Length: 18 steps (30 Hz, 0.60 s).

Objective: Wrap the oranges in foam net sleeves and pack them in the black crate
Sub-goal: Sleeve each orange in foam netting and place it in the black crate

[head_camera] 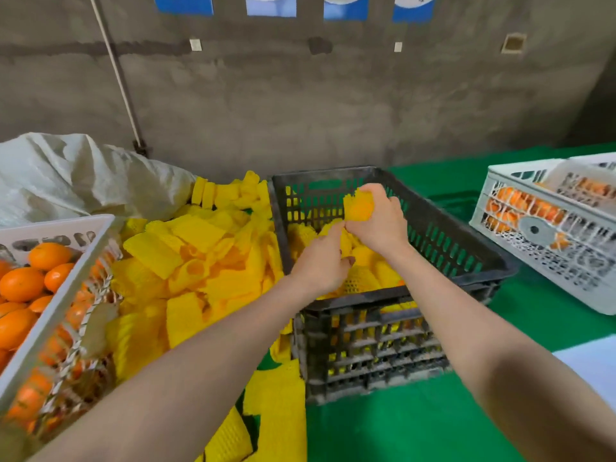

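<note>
Packing is partly done: wrapped oranges (361, 281) lie in the black crate (383, 301) at the worktop (416, 428) centre. Right hand (380, 225) fingers grip a sleeved orange (359, 206) above it; left hand (320, 261) fingers pinch the netting's lower end. Bare oranges (20, 285) remain in the white crate (50, 313), left edge.

Over the black crate (400, 295) the right hand (376, 218) curls round the orange (360, 205), so only a blurred patch shows between fingers and foam net sleeve (345, 241), which swallows the left hand (321, 261) fingertips. Left of the black crate, the white crate (56, 311) runs off the edge. The blue posters (270, 5) above it are cropped, print unreadable.
</note>
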### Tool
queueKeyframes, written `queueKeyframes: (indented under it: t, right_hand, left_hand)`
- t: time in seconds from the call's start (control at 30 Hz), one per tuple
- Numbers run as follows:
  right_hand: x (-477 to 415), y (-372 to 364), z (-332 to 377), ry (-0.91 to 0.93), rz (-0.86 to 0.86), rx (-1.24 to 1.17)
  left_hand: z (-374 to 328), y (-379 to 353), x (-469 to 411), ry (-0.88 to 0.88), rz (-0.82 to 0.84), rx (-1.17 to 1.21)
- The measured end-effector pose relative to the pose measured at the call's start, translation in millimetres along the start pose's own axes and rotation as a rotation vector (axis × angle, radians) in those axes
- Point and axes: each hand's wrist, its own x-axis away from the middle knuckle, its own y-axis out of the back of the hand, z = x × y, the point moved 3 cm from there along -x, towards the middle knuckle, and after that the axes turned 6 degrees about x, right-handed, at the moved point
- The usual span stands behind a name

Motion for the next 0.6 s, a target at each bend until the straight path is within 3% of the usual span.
queueKeyframes:
  t: [0.1, 0.23, 0.43, 0.6]
  right_hand:
    - [-29.8, -2.6, -29.6, -0.072, 0.122, 0.282]
    - [-50.6, -13.2, -60.0, -0.117, 0.219, 0.506]
    - [-53.1, -36.6, -75.6, -0.114, 0.521, 0.558]
    - [-48.0, -37.4, -74.2, -0.110, 0.535, 0.630]
  left_hand:
    - [3.3, -15.4, -6.6, -0.036, 0.174, -0.273]
    - [10.1, -18.7, -5.1, -0.032, 0.173, -0.262]
    - [13.7, -16.9, -3.4, 0.000, 0.153, -0.240]
    - [11.0, -12.4, 1.6, -0.005, 0.085, -0.226]
